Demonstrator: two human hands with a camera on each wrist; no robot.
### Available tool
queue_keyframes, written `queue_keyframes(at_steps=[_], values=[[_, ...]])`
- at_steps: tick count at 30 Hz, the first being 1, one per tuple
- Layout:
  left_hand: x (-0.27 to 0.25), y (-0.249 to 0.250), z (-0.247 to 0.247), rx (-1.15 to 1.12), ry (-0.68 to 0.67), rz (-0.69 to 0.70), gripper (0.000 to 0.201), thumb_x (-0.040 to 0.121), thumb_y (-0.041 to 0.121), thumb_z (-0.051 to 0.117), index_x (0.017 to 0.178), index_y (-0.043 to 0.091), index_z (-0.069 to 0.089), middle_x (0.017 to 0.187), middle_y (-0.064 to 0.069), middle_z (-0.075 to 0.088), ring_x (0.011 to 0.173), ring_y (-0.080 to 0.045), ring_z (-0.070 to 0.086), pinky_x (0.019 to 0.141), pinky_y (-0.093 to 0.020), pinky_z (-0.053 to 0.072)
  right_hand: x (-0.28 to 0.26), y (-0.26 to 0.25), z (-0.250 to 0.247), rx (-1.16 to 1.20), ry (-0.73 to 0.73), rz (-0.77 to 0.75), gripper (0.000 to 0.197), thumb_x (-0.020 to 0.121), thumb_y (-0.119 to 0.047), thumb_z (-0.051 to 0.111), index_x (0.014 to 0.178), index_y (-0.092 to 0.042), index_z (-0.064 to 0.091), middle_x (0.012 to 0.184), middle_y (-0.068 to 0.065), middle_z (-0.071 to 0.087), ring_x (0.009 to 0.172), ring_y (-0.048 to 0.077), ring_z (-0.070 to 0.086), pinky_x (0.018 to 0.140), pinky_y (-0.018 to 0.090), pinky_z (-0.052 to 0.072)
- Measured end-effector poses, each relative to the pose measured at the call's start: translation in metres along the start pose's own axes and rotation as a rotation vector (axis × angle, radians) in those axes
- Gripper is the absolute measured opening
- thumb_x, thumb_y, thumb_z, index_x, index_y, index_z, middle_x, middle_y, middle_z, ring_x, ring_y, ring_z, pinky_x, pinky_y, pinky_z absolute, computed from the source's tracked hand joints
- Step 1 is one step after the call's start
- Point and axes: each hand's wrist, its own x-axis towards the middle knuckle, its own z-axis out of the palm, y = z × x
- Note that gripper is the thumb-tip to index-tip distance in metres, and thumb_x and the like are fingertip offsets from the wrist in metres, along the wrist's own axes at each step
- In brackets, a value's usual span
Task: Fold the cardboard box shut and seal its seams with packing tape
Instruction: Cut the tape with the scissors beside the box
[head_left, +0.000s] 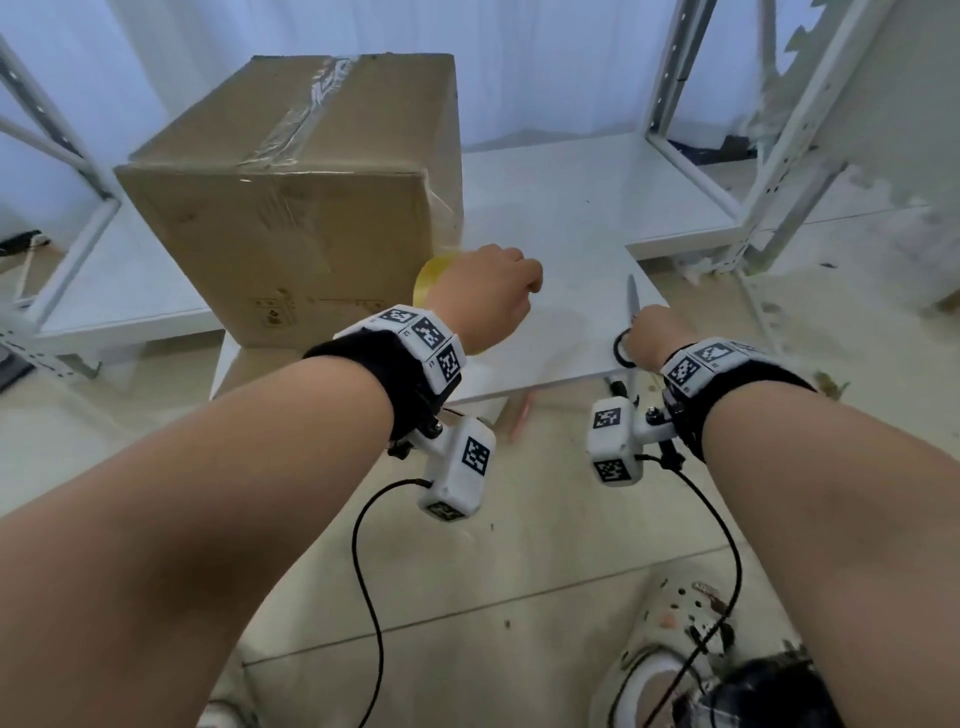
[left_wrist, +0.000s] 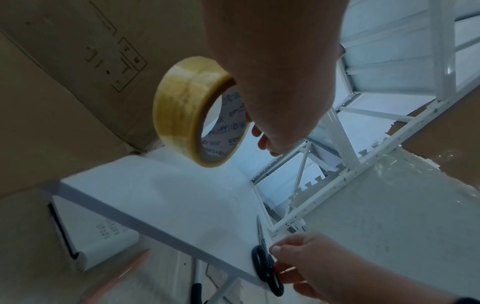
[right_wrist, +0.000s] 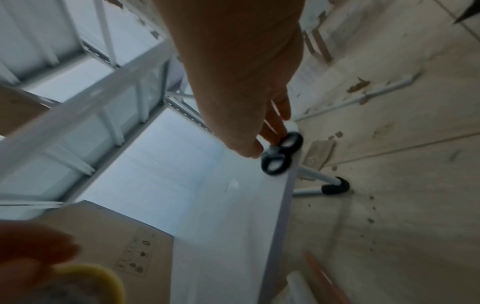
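Note:
A closed cardboard box (head_left: 280, 208) stands on the left of a white table (head_left: 561, 249), clear tape running along its top seam. My left hand (head_left: 488, 296) holds a yellowish tape roll (left_wrist: 192, 111) beside the box's right front corner, fingers (left_wrist: 262, 135) through its core. A clear strip of tape (head_left: 441, 218) stretches from that corner down to the roll. Black-handled scissors (right_wrist: 281, 152) lie at the table's right front corner. My right hand (right_wrist: 265, 142) pinches their handles between thumb and fingers. Both the scissors (left_wrist: 265, 265) and right hand (left_wrist: 298, 265) also show in the left wrist view.
White metal shelving racks (head_left: 779, 130) stand right of and behind the table, and another rack (head_left: 57, 171) on the left. Under the table lie a paper roll (left_wrist: 85, 242) and an orange stick (head_left: 522, 415). My foot in a clog (head_left: 675, 639) is on the tiled floor.

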Motion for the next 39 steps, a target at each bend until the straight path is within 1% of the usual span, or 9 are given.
queue_keyframes(at_steps=[4, 9, 13, 16, 19, 24, 31, 35, 39], values=[[-0.006, -0.004, 0.001, 0.017, 0.0, 0.044, 0.03, 0.094, 0.017, 0.04, 0.113, 0.019, 0.062, 0.109, -0.001, 0.064, 0.101, -0.025, 0.057, 0.075, -0.036, 0.041, 0.012, -0.008, 0.022, 0.087, 0.045, 0.156, 0.08, 0.094, -0.006, 0.045, 0.152, -0.015, -0.009, 0.119, 0.024, 0.056, 0.112, 0.035, 0.054, 0.087, 0.042, 0.044], [-0.016, -0.01, -0.002, -0.014, 0.0, 0.072, 0.025, 0.088, 0.012, 0.046, 0.1, 0.013, 0.067, 0.095, -0.006, 0.067, 0.087, -0.03, 0.06, 0.071, -0.043, 0.048, 0.007, -0.019, 0.016, 0.322, 0.098, 0.161, 0.046, 0.096, -0.01, 0.046, 0.137, 0.002, 0.029, 0.125, 0.024, 0.055, 0.113, 0.036, 0.056, 0.085, 0.038, 0.044], [-0.031, -0.014, -0.008, 0.013, 0.122, 0.074, 0.018, 0.09, 0.015, 0.049, 0.088, 0.008, 0.065, 0.081, -0.01, 0.062, 0.075, -0.03, 0.056, 0.064, -0.034, 0.039, -0.007, -0.036, -0.006, 0.567, 0.095, 0.113, 0.048, 0.088, -0.012, 0.058, 0.131, -0.002, 0.038, 0.116, 0.016, 0.056, 0.108, 0.033, 0.059, 0.082, 0.037, 0.048], [-0.05, -0.012, -0.018, 0.111, 0.034, -0.084, 0.027, 0.097, 0.034, 0.04, 0.077, 0.019, 0.05, 0.076, 0.004, 0.051, 0.071, -0.02, 0.046, 0.076, -0.035, 0.034, -0.022, -0.057, -0.025, 0.779, 0.093, -0.075, 0.05, 0.085, -0.001, 0.058, 0.133, -0.007, 0.046, 0.122, 0.014, 0.055, 0.107, 0.03, 0.056, 0.087, 0.036, 0.049], [-0.066, -0.016, -0.02, 0.097, -0.012, -0.221, 0.036, 0.097, 0.042, 0.037, 0.073, 0.019, 0.052, 0.071, 0.006, 0.049, 0.071, -0.02, 0.045, 0.079, -0.035, 0.031, -0.043, -0.076, -0.041, 0.936, 0.118, -0.231, 0.031, 0.083, -0.004, 0.068, 0.113, -0.006, 0.06, 0.106, 0.017, 0.064, 0.092, 0.032, 0.062, 0.089, 0.044, 0.053], [-0.075, -0.025, -0.023, 0.034, -0.033, -0.344, 0.039, 0.093, 0.051, 0.043, 0.086, 0.016, 0.059, 0.086, -0.001, 0.062, 0.09, -0.025, 0.053, 0.07, -0.033, 0.036, -0.061, -0.086, -0.06, 0.786, 0.122, -0.284, 0.036, 0.075, -0.035, 0.08, 0.096, -0.013, 0.061, 0.098, 0.015, 0.067, 0.091, 0.033, 0.065, 0.086, 0.045, 0.054], [-0.082, -0.024, -0.016, 0.13, -0.455, -0.418, 0.052, 0.086, 0.067, 0.043, 0.108, 0.022, 0.061, 0.114, -0.005, 0.057, 0.113, -0.028, 0.041, 0.084, -0.037, 0.035, -0.07, -0.081, -0.08, 0.707, 0.11, -0.333, 0.044, 0.077, -0.04, 0.077, 0.106, -0.011, 0.058, 0.105, 0.017, 0.064, 0.09, 0.031, 0.062, 0.088, 0.045, 0.052], [-0.091, -0.017, -0.012, 0.167, -0.265, -0.308, 0.042, 0.094, 0.053, 0.041, 0.099, 0.021, 0.067, 0.103, -0.003, 0.061, 0.106, -0.027, 0.045, 0.083, -0.036, 0.034, -0.078, -0.093, -0.079, 0.913, 0.176, -0.364, 0.043, 0.08, -0.037, 0.075, 0.109, -0.014, 0.053, 0.107, 0.013, 0.063, 0.095, 0.027, 0.061, 0.086, 0.038, 0.052], [-0.09, -0.018, -0.023, 0.105, 0.043, -0.256, 0.027, 0.095, 0.035, 0.047, 0.105, 0.012, 0.058, 0.108, -0.007, 0.051, 0.099, -0.027, 0.046, 0.08, -0.034, 0.036, -0.081, -0.107, -0.077, 1.013, 0.126, -0.41, 0.04, 0.091, -0.022, 0.065, 0.122, -0.011, 0.043, 0.087, -0.001, 0.061, 0.075, 0.003, 0.057, 0.063, 0.01, 0.044]])
